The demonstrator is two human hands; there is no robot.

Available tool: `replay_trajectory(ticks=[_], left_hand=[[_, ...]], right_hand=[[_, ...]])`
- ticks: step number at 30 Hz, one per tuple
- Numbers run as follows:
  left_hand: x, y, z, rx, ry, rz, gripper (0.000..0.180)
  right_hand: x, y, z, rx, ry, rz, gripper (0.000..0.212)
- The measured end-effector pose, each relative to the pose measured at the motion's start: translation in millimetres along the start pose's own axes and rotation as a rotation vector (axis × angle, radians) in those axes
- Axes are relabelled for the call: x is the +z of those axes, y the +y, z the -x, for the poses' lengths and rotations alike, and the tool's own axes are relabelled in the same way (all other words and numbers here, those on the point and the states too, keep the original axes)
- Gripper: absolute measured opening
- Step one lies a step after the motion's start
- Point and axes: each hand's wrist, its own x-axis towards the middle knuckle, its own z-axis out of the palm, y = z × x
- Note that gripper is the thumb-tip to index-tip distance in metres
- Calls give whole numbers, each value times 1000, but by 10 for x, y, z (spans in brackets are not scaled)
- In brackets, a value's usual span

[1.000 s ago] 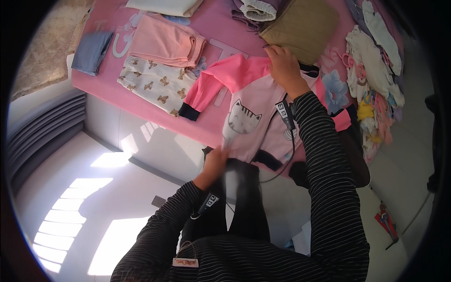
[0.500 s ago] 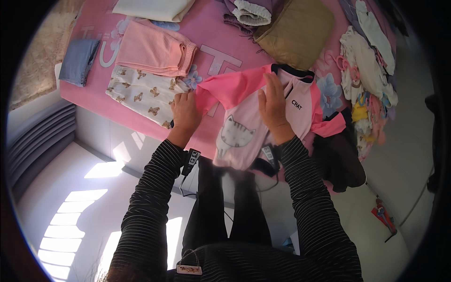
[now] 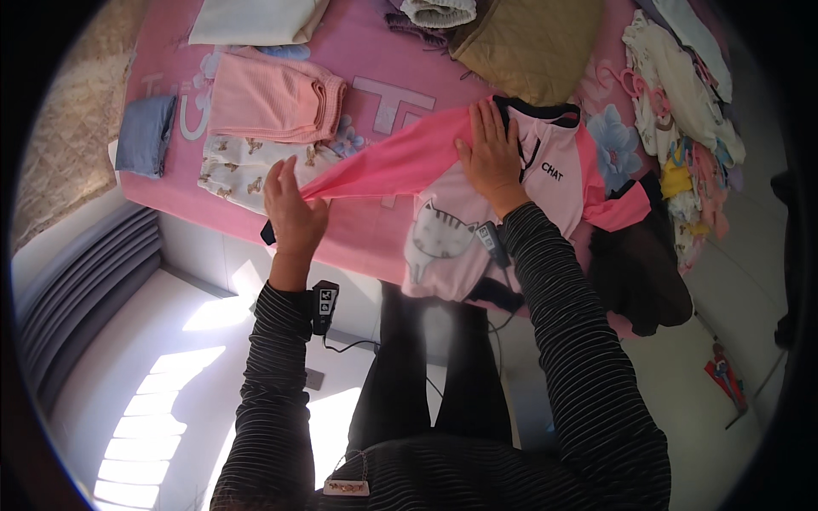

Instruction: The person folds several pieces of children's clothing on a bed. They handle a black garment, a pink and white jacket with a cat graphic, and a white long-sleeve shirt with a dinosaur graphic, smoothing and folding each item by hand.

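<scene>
A child's pink zip-neck top [image 3: 558, 200] with a dark collar and a grey striped cat print lies spread on the pink bed cover [image 3: 362, 234]. Its bright pink left-side sleeve stretches out straight, passing beneath my left hand [image 3: 294, 213], with a dark cuff showing just past the wrist. That hand is open, fingers extended and thumb apart. My right hand [image 3: 494, 157] rests flat on the top beside the collar, fingers stretched out. The opposite sleeve [image 3: 618, 211] bends outward at the right. The top's lower hem reaches the bed's near edge.
Folded peach ribbed clothing [image 3: 273, 98] lies over white bear-print fabric [image 3: 234, 166]. Folded blue denim [image 3: 145, 136] sits far left, with white cloth [image 3: 256, 21] behind. Khaki quilted fabric [image 3: 528, 51] is beyond the collar. Dark clothing [image 3: 639, 272] and piled small clothes with hangers [image 3: 682, 162] are right.
My left hand has moved left, and its curled fingers have opened. The sleeve now lies drawn out longer and straighter. My right hand now lies flatter near the collar.
</scene>
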Motion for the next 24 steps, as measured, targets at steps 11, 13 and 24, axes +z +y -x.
replay_trajectory(ticks=[11,13,24], left_hand=[[497,30,-325,70,-79,-111,38],[488,91,-119,177,222,52,32],[946,807,702,-605,-281,894,16]], right_hand=[[-66,19,-119,-88,-4,22,53],[-4,0,-81,-92,129,-109,49],[-396,-197,1566,1164,-63,-1002,22]])
